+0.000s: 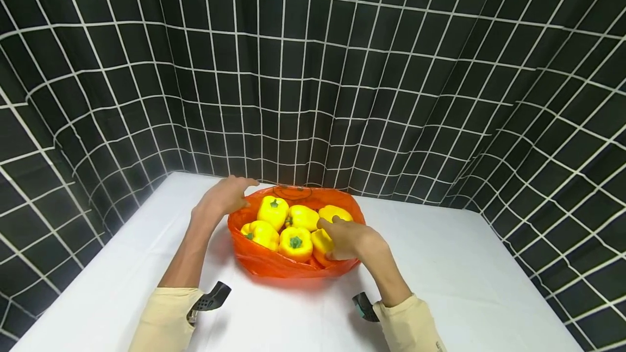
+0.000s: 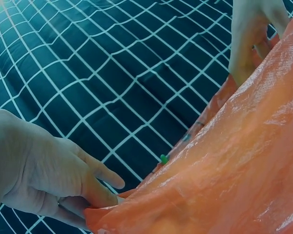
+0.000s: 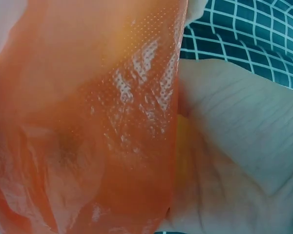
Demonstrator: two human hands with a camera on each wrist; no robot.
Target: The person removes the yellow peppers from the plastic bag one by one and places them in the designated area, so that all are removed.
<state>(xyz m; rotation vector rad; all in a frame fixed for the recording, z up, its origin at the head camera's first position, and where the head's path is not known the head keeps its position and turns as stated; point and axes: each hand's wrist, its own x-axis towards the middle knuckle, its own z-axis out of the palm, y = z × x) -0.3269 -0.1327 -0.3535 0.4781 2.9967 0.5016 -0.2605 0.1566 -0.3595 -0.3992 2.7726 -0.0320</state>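
Note:
A red plastic bag [image 1: 274, 266] lies wide open with several yellow bell peppers inside, such as one with its green stem turned up [image 1: 295, 243]. At the bag's left rim, my left hand [image 1: 227, 194] pinches the plastic between thumb and fingers; in the left wrist view a corner of the bag [image 2: 224, 165] is drawn to those fingertips. My right hand [image 1: 352, 240] reaches in over the right rim, thumb and fingers around a yellow bell pepper [image 1: 320, 240] on the right side. In the right wrist view the bag wall [image 3: 88, 146] hides its fingers.
Under the bag is a table with a white cover [image 1: 464, 276]. Black curtains with a white grid [image 1: 313, 69] stand along the back and both sides. A dark wrist device [image 1: 213, 296] sits by the left sleeve, another [image 1: 365, 307] by the right sleeve.

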